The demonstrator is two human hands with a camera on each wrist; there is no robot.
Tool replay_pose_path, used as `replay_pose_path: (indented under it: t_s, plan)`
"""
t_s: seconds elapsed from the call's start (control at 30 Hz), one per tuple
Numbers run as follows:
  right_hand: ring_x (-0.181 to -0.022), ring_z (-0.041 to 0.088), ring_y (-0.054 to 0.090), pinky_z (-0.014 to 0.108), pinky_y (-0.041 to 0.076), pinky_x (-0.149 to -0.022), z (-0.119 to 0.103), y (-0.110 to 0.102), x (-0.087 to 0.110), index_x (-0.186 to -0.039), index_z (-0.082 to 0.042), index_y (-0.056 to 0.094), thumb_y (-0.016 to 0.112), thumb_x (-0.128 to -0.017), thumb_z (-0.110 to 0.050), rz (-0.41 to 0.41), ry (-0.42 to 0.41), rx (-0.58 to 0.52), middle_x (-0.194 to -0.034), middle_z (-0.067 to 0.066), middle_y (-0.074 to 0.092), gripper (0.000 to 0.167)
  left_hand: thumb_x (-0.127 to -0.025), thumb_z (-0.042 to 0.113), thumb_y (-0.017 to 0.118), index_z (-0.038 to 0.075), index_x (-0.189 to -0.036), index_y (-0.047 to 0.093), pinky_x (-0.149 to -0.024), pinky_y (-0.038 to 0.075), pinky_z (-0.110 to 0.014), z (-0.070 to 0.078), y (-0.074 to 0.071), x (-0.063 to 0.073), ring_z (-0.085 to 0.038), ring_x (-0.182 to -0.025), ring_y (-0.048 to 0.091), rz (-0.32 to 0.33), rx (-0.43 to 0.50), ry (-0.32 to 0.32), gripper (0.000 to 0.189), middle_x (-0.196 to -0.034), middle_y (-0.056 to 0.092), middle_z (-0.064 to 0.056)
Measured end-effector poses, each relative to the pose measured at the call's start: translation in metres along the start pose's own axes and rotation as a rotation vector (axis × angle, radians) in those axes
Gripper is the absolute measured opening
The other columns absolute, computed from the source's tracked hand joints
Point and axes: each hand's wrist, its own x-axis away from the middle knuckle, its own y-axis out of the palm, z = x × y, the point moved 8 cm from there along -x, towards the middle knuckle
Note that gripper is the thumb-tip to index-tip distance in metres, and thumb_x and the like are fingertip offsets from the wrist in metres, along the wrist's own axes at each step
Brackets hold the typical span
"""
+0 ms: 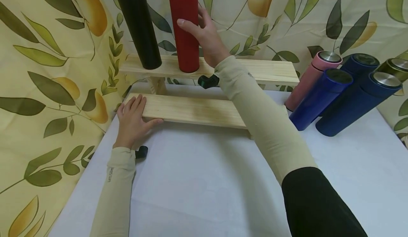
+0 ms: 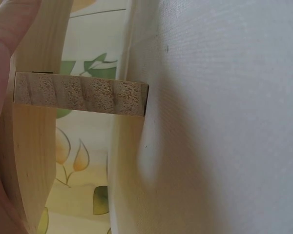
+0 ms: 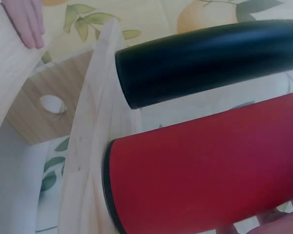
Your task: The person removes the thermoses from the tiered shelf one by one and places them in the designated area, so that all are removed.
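Observation:
On the upper plank [image 1: 255, 68] of a two-step wooden shelf stands a red thermos bottle [image 1: 186, 42], its base flat on the wood. My right hand [image 1: 208, 35] holds it from the right side, thumb across its front and fingers behind. Left of it, a black thermos bottle [image 1: 140, 28] stands on the same plank; in the right wrist view this black bottle [image 3: 205, 63] lies just beyond the red one [image 3: 200, 180]. Over the left end of the lower plank [image 1: 194, 109] rests my left hand [image 1: 132, 120], fingers straight on top and thumb along the front edge.
At the right of the white-covered table [image 1: 191, 187] several bottles stand together: a pink one [image 1: 310, 79], a bright blue one [image 1: 320, 100], dark blue ones [image 1: 357, 104] and an olive one [image 1: 393, 68]. A leaf-patterned cloth [image 1: 47, 88] hangs behind and to the left.

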Motion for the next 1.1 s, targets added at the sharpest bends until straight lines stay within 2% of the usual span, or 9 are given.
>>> replay_pose_path:
  t_s: [0.17,0.43,0.6,0.77,1.1]
  plan:
    - [-0.123,0.023,0.06,0.041,0.051,-0.101,0.005,0.002,-0.004,-0.149,-0.014,0.045,0.069,-0.095,-0.019,0.023,0.037,0.031,-0.136,0.006,0.061,0.059,-0.083,0.089,0.064,-0.003,-0.164,0.037,-0.124,0.002,-0.063,0.001,0.003,0.0,-0.044,-0.156,0.024,0.001,0.006,0.001,0.125,-0.171,0.032,-0.024]
    - [-0.115,0.023,0.063,0.044,0.052,-0.097,0.011,-0.004,-0.01,-0.139,-0.017,0.051,0.075,-0.088,-0.017,0.031,0.099,0.037,-0.126,0.007,0.064,0.057,-0.083,0.085,0.068,-0.003,-0.164,0.037,-0.124,0.002,-0.064,0.006,0.007,-0.002,-0.044,-0.157,0.024,-0.011,0.003,-0.001,0.124,-0.171,0.032,-0.024]
    - [-0.113,0.023,0.063,0.043,0.052,-0.095,0.007,-0.01,-0.01,-0.139,-0.017,0.048,0.078,-0.082,-0.015,0.061,0.047,0.081,-0.125,0.007,0.062,0.064,-0.084,0.083,0.069,-0.004,-0.164,0.036,-0.124,0.002,-0.063,0.008,0.007,-0.003,-0.043,-0.157,0.024,-0.01,-0.001,0.005,0.122,-0.171,0.032,-0.023]
    - [-0.114,0.022,0.062,0.041,0.051,-0.096,0.005,-0.012,-0.002,-0.141,-0.015,0.047,0.078,-0.083,-0.013,0.077,-0.013,0.078,-0.125,0.007,0.061,0.066,-0.084,0.085,0.067,-0.004,-0.164,0.037,-0.123,0.003,-0.064,0.009,0.004,-0.002,-0.044,-0.156,0.024,-0.003,-0.005,0.009,0.123,-0.171,0.032,-0.024]
    - [-0.118,0.021,0.059,0.039,0.052,-0.099,0.003,-0.011,0.012,-0.141,-0.011,0.045,0.078,-0.084,-0.003,0.121,-0.127,-0.001,-0.127,0.007,0.061,0.067,-0.085,0.081,0.07,-0.003,-0.164,0.037,-0.123,0.003,-0.065,0.0,0.003,0.001,-0.044,-0.156,0.025,0.008,-0.012,0.009,0.12,-0.17,0.033,-0.024]
